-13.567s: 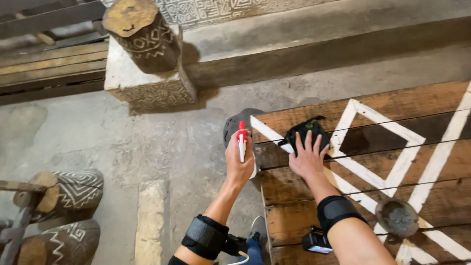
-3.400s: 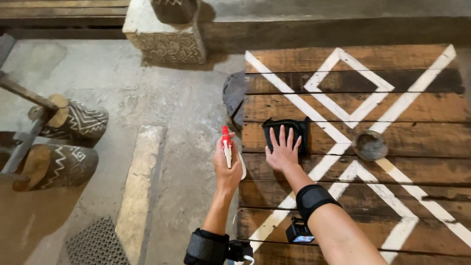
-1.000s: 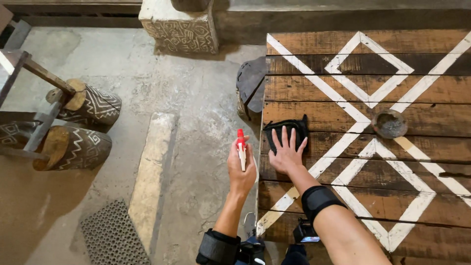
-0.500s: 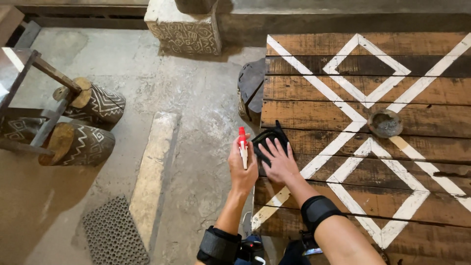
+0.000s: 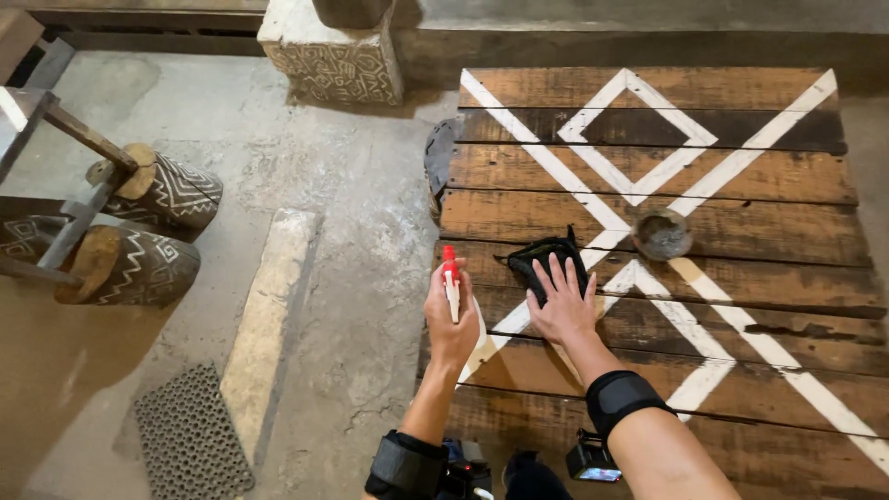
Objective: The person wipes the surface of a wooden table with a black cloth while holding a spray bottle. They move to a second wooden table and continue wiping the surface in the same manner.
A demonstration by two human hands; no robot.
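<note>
A dark cloth lies bunched on the wooden table, near its left edge and about midway between the near and far ends, beside a white painted stripe. The right hand presses flat on the near part of the cloth, fingers spread and straight, gripping nothing. Just left of it, at the table's left edge, the left hand is closed around a spray bottle with a red top, held upright; the bottle's body is mostly hidden by the hand. Both forearms wear black bands. To the right of the cloth, a small round bowl sits on the planks where the white lines cross. The table top is dark slats painted with white diamonds. Off its left side the floor is grey concrete, with a pale slab lying on it and a perforated mat at the near left. Further left lie two patterned drums under a metal frame, and a carved stone block stands at the far side.
</note>
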